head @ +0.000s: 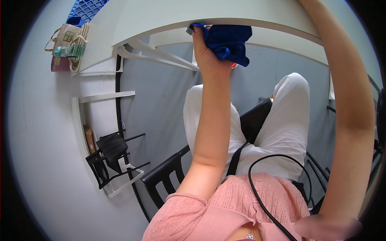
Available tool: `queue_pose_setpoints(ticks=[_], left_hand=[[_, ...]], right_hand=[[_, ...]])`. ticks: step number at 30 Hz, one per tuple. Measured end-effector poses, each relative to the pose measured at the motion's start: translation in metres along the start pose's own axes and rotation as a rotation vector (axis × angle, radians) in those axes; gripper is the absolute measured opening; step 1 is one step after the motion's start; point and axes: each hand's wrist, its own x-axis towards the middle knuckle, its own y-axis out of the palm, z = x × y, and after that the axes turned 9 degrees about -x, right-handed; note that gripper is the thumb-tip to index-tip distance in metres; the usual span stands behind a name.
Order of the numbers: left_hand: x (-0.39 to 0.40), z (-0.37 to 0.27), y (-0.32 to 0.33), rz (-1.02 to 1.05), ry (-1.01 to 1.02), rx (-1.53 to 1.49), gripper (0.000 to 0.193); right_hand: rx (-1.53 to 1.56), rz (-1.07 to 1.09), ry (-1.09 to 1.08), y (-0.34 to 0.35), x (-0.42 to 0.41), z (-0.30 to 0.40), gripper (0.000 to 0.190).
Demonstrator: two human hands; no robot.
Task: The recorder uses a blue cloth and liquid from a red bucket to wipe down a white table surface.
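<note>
My left hand (208,51) grips a dark blue cloth (230,40) at the front edge of a white table (193,12). The cloth hangs below the tabletop, and part of it covers my fingers. A small grey piece (189,30) shows beside my thumb under the edge; what it belongs to is unclear. My right forearm reaches up past the table's right side, and my right hand is out of view beyond the top of the picture.
A blue plastic basket (90,10), a paper bag (64,36) and a teal bottle (69,50) are at the table's left end. Black chairs stand behind (164,176) and left (113,147). A black cable (251,180) loops over my lap; a black strap (236,159) lies there.
</note>
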Motion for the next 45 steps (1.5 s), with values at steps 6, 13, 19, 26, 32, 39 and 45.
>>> queue_pose_setpoints(ticks=[6,13,19,26,32,39,45], left_hand=[[0.007,0.030,-0.020,0.026,0.008,0.085,0.040],[0.003,-0.007,-0.004,0.015,0.053,0.091,0.033],[0.042,-0.069,-0.032,-0.091,0.284,0.097,0.036],[0.033,-0.094,-0.028,-0.134,0.175,0.249,0.035],[0.031,-0.067,-0.021,-0.092,0.179,0.212,0.038],[0.030,-0.079,-0.024,-0.035,0.136,0.168,0.038],[0.027,-0.058,-0.023,-0.033,0.172,0.247,0.037]], right_hand=[[-0.049,-0.003,0.024,0.005,0.006,-0.003,0.043],[-0.034,0.012,0.019,0.003,0.005,-0.006,0.043],[-0.026,0.003,-0.006,0.003,0.005,-0.003,0.043],[-0.092,-0.051,-0.042,0.007,0.007,-0.008,0.041],[-0.101,-0.058,-0.012,0.003,0.004,-0.003,0.039],[-0.050,-0.027,-0.019,-0.002,0.001,0.001,0.039],[-0.075,-0.022,0.007,0.000,0.003,0.000,0.040]])
